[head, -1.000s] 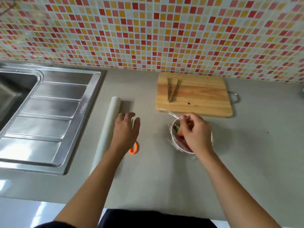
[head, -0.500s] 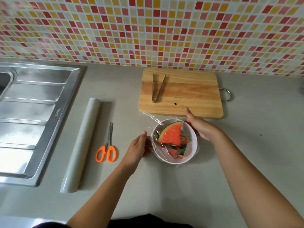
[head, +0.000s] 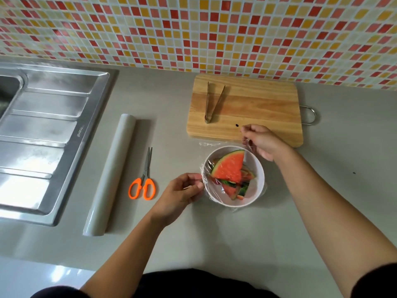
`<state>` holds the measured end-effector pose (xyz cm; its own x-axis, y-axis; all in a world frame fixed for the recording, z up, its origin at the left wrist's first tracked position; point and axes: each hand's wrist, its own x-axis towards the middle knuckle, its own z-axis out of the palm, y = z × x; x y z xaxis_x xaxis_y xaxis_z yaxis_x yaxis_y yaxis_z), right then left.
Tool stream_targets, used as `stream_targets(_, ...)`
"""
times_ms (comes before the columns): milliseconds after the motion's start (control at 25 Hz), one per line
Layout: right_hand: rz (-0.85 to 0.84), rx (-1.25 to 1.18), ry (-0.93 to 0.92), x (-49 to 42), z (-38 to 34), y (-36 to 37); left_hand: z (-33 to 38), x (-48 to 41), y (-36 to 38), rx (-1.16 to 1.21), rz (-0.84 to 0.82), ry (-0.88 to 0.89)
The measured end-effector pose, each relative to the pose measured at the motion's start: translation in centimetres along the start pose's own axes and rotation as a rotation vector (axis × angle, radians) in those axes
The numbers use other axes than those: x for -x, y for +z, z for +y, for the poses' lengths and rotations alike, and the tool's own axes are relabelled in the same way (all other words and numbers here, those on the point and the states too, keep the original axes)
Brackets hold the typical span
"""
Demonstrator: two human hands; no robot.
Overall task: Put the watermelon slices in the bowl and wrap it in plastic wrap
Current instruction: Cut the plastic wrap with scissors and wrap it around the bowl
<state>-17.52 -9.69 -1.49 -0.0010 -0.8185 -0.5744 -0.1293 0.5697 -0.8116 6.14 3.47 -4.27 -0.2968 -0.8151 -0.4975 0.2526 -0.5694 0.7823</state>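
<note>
A white bowl sits on the grey counter just in front of the cutting board, holding red watermelon slices with green rind. A clear sheet of plastic wrap lies stretched over the bowl, crinkled at its edges. My left hand pinches the wrap's edge at the bowl's left rim. My right hand pinches the wrap's far right corner, lifted above the rim and over the board's front edge.
A wooden cutting board with metal tongs lies behind the bowl. Orange-handled scissors and the plastic wrap roll lie to the left. A steel sink fills the far left. A tiled wall backs the counter.
My left hand left the counter by the scissors and took the wrap at the bowl's left rim. My right hand lifted off the bowl and now pulls the wrap's far corner.
</note>
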Motion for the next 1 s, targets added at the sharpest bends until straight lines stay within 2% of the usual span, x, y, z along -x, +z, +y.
stream_targets(80, 0.072, -0.052, -0.048, -0.2, 0.2, -0.1, 0.2, 0.3, -0.3, -0.028, 0.011, -0.026)
stream_targets(160, 0.055, 0.019, -0.025, -0.4, 0.3, -0.1, 0.7, 0.7, -0.2, -0.122, 0.016, -0.03)
stream_targets(320, -0.201, 0.434, 0.145, -0.5, -0.4, 0.1, 1.4, 1.1, 0.7, -0.401, 0.014, 0.013)
stream_targets(400, -0.295, 0.599, 0.141, -0.6, -1.2, 0.4, 1.5, 1.1, 0.9, -0.416, 0.035, 0.035)
stream_targets(640, -0.431, 0.851, 0.106, -0.8, -4.5, 2.6, 1.4, 1.9, 0.7, -0.391, 0.021, 0.052)
stream_targets(720, -0.468, 0.826, 0.089, -0.8, -4.9, 3.5, 1.1, 2.1, 0.8, -0.44, 0.005, 0.042)
stream_targets(800, -0.461, 0.674, 0.06, -1.0, -4.9, 4.0, 0.7, 2.2, 0.8, -0.49, 0.032, 0.067)
stream_targets(880, -0.414, 0.458, -0.007, -1.3, -4.3, 4.2, 0.5, 2.3, 0.5, -0.488, 0.052, 0.094)
stream_targets(1000, -0.302, 0.315, -0.11, -1.6, -3.4, 4.2, 0.0, 3.1, -0.2, -0.369, 0.074, 0.07)
